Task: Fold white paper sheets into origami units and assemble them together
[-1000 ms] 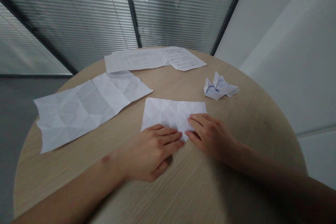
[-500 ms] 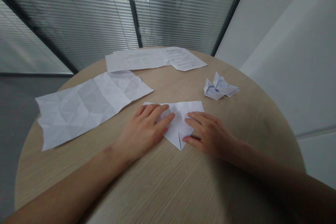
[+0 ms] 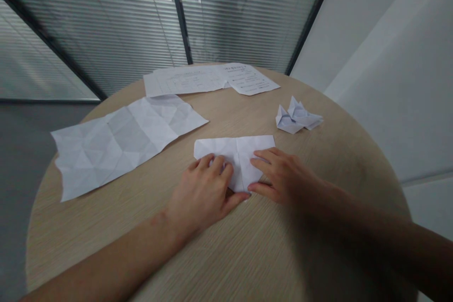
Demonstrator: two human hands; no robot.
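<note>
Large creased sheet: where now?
Head view, left side of the table: the large creased sheet lies left of the folded paper and left hand, its far end by the printed paper.

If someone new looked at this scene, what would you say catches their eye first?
Probably the left hand and right hand, both on a small folded sheet near the middle of the view. Next would come the large creased sheet to its left and the pointed paper shapes beyond the right hand.
</note>
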